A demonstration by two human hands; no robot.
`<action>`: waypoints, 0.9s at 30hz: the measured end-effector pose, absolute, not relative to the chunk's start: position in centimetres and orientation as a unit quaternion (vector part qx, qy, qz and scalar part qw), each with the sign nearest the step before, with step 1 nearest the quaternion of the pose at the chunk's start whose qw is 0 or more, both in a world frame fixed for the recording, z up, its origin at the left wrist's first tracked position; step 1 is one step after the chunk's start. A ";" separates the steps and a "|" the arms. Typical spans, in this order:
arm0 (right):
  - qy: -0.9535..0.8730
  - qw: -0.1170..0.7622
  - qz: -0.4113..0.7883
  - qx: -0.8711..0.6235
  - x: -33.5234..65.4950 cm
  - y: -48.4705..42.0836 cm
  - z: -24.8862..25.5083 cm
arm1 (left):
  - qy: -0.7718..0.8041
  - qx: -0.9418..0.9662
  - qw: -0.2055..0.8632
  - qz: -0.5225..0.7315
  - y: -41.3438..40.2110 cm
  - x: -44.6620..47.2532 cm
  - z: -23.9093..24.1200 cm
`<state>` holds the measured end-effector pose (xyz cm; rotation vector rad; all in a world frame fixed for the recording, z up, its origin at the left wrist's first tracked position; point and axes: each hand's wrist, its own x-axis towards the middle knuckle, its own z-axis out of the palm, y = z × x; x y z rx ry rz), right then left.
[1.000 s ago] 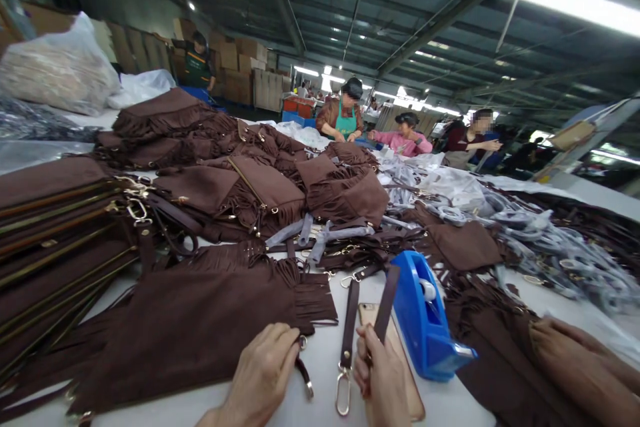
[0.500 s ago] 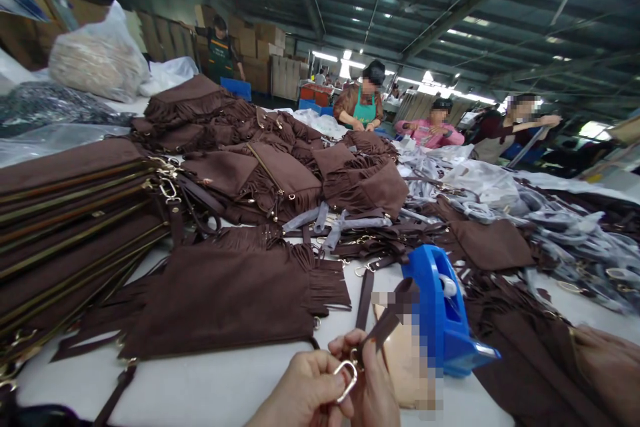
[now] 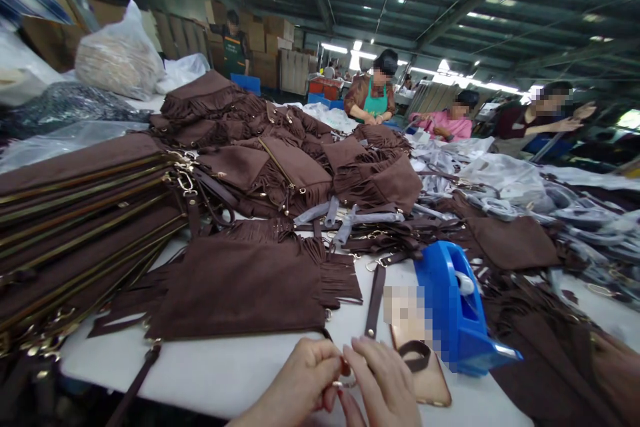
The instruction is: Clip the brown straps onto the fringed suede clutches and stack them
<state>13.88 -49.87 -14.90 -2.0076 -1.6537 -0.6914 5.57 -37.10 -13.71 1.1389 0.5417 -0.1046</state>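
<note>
My left hand (image 3: 300,383) and my right hand (image 3: 383,383) meet at the near table edge, both pinching a metal clasp (image 3: 343,381) on the end of a brown strap (image 3: 374,300). The strap runs up across the white table (image 3: 240,367) and loops back by a phone (image 3: 425,373). Just left of my hands lies a flat brown fringed suede bag (image 3: 240,287).
A blue tape dispenser (image 3: 455,310) stands right of my hands. Stacked brown bags (image 3: 75,213) fill the left, with more fringed bags (image 3: 280,160) heaped in the middle. Grey wrapped straps (image 3: 560,213) spread at right. Several people work at the far end.
My hands have come together on the clasp and dropped to the table edge. The raised strap has fallen and now loops over the phone. The camera view has shifted left.
</note>
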 end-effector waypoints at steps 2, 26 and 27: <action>-0.648 0.166 -0.252 -0.699 14.4 -49.1 -15.1 | 0.244 0.550 0.797 -0.050 -36.8 5.3 -13.7; -0.535 0.226 -0.089 -0.810 10.7 -47.4 -20.1 | 0.272 0.629 0.728 -0.023 -35.6 4.8 -15.6; -0.523 0.227 -0.084 -0.817 10.6 -47.4 -20.2 | 0.274 0.634 0.723 -0.027 -35.7 4.9 -15.6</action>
